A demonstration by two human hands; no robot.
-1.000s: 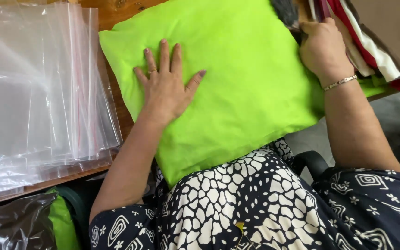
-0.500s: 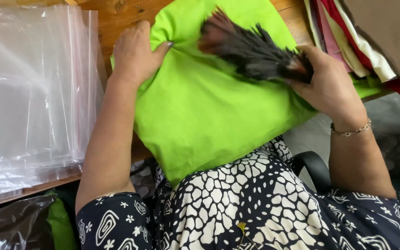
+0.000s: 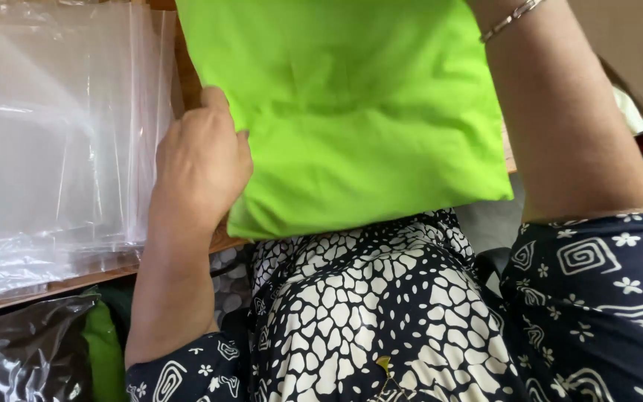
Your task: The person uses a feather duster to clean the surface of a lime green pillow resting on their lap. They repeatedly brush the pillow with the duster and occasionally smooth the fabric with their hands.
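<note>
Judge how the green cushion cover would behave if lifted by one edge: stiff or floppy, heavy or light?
The green cushion cover is probably floppy: its cloth creases where the left hand grips its edge. It looks thin and flat, so likely light. Its overhanging corner might sag off the wooden table.

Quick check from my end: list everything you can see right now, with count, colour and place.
green cushion: one, bright lime green, centre, lifted over the table edge and lap
clear plastic bags: a stack, count unclear, transparent, left on the table
wooden table: one, brown, edge showing under the bags
dark plastic bag: one, black and shiny, bottom left, with something green beside it
cardboard: one piece, brown, top right
patterned clothing: black and white, and navy with white motifs, bottom
bracelet: one, metallic, on the right wrist
left hand: grips the cushion's left edge
right hand: out of view above the frame; only the forearm shows
</note>
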